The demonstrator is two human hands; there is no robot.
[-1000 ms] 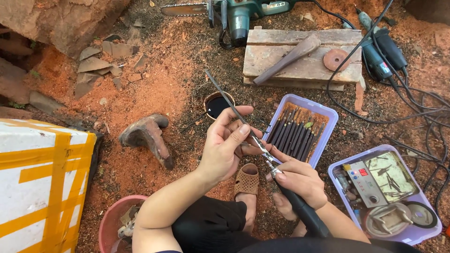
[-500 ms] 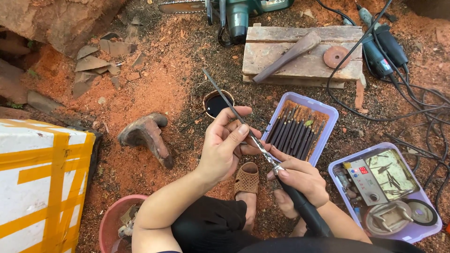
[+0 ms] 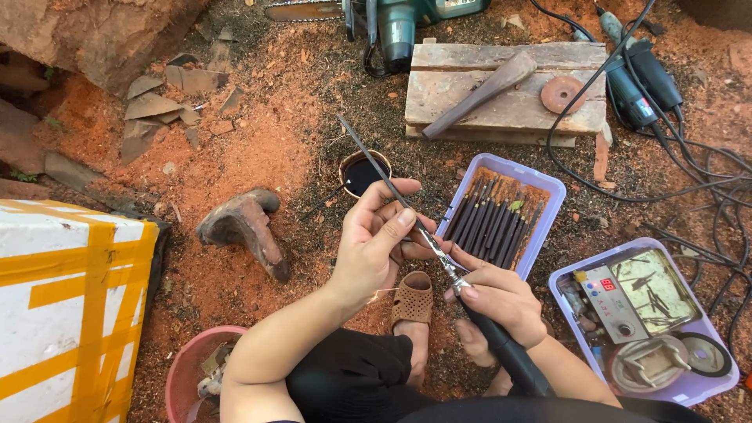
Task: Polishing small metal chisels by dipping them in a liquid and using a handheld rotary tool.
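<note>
Far left: white box [image 3: 66, 305] with yellow tape bands, smooth, blocky. Below it, a pink bucket [image 3: 192, 376], rim only, scraps inside. Red, crumbly soil all round; flat stone shards near a big rock [image 3: 102, 35] at top left. A carved wood piece [image 3: 244, 229], rough and grey-brown, lies on the dirt.

Centre: small round cup [image 3: 362, 172] of dark liquid. Left hand [image 3: 374, 247] pinches a long thin metal rod [image 3: 376, 176] between thumb and fingers; the rod slants up-left over the cup. Right hand [image 3: 501, 301] is clenched round a black handpiece [image 3: 505, 352]; its steel chuck meets the rod's lower end between the hands. Perforated tan sandal [image 3: 413, 301] below.

Right: lilac tray [image 3: 548, 188] of dark slim bits, side by side. Weathered plank block [image 3: 505, 86] with a wood handle and rusty disc. Second lilac tray [image 3: 709, 384] holds a controller, discs. Black cables loop across the ground.
</note>
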